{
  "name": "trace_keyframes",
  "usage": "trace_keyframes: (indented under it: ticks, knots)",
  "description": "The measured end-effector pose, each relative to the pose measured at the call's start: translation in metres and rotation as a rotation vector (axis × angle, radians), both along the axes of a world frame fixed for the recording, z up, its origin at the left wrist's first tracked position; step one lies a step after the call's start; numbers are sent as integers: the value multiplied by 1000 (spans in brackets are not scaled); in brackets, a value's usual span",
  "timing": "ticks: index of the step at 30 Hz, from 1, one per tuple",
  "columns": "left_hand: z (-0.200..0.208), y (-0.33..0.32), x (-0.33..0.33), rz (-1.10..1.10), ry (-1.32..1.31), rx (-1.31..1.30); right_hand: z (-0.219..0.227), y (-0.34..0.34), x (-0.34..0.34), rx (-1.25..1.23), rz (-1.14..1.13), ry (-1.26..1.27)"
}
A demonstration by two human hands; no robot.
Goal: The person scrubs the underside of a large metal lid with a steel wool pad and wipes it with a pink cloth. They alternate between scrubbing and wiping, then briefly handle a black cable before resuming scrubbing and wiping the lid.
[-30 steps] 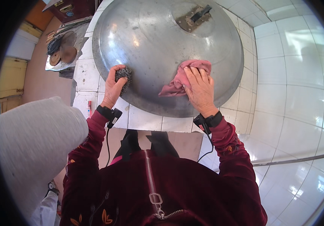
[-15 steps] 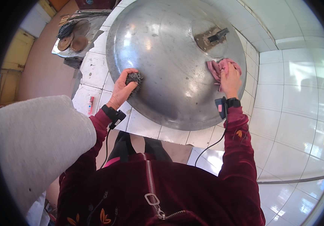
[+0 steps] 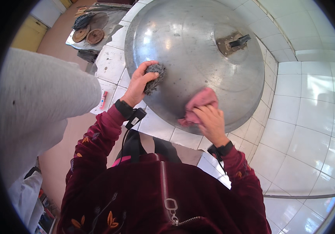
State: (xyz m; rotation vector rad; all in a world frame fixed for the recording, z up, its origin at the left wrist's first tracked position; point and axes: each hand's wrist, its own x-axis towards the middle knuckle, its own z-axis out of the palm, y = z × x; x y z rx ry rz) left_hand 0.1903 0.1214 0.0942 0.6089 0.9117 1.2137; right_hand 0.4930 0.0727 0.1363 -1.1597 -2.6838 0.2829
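A large round metal lid (image 3: 191, 50) lies domed side up on a white-tiled counter (image 3: 157, 125). Its dark handle (image 3: 240, 40) is fixed to a brownish, stained plate. My left hand (image 3: 137, 84) grips a grey steel-wool scourer (image 3: 156, 78) at the lid's left edge. Bunched under the fingers of my right hand (image 3: 213, 121) is a pink cloth (image 3: 201, 102), pressed on the lid's near part. Small dark specks dot the metal between the two hands.
Beside my left forearm is a big pale grey fabric-like shape (image 3: 50, 85). A red and white tube (image 3: 103, 100) lies on the counter's left edge. Round brown discs (image 3: 95, 36) rest on a side table. White tiled wall (image 3: 307, 105) borders the right.
My right hand has swept the pink cloth from near the handle toward me and left, to the lid's near edge. My left hand keeps the scourer by the left edge. The view has shifted slightly.
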Motion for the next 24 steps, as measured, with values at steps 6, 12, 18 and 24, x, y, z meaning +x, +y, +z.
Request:
trace_keyframes:
  ticks: [6,12,18,24]
  knots:
    - [10,16,14,-77,-511,29,-42,-62,72,81,-469,79]
    - [11,26,26,-205,-906,-18,-67,-89,86,113,-642,134]
    - [16,20,31,-229,-899,1,-50,-99,82,89,-638,129]
    - [13,11,28,-181,-662,-73,-53,-108,85,21,-846,277]
